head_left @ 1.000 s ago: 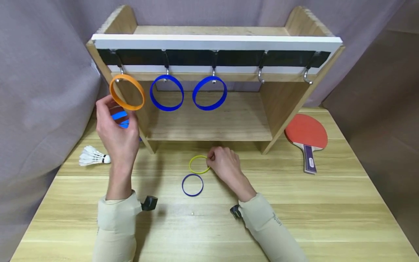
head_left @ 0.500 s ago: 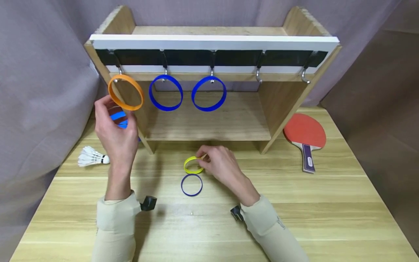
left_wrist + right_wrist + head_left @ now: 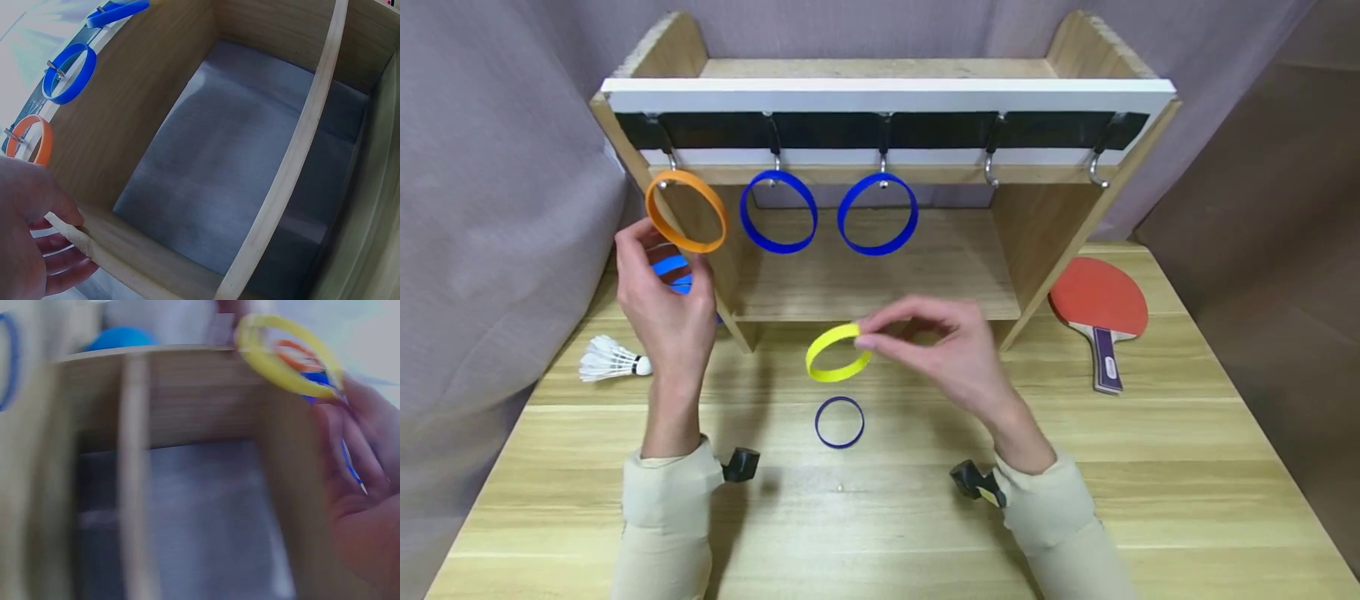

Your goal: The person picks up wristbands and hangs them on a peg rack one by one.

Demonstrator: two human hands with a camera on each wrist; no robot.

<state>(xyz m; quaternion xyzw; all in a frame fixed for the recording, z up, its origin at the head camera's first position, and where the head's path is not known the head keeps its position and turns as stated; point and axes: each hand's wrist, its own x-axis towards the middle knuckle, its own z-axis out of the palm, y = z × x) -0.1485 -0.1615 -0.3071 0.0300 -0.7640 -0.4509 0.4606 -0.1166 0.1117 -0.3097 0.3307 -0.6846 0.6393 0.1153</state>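
My left hand (image 3: 668,300) grips the left side panel (image 3: 125,272) of the wooden shelf (image 3: 880,275), thumb and fingers on either side of its edge. My right hand (image 3: 962,358) pinches a yellow wristband (image 3: 837,375) between thumb and fingertips, raised above the table in front of the shelf. An orange wristband (image 3: 694,244) hangs on the leftmost hook, just above my left hand. Two blue wristbands hang on the neighbouring hooks, a left one (image 3: 781,248) and a middle one (image 3: 880,249). A dark blue wristband (image 3: 817,423) lies flat on the table below the yellow one.
Two bare hooks are on the right, an inner hook (image 3: 989,171) and an outer hook (image 3: 1097,172). A shuttlecock (image 3: 610,360) lies at left, a red table tennis bat (image 3: 1097,292) at right. Behind my left hand a blue object (image 3: 672,267) is partly hidden.
My right hand has picked the yellow wristband up from the table, lifting it and tilting it upright. The left hand keeps its hold on the shelf.
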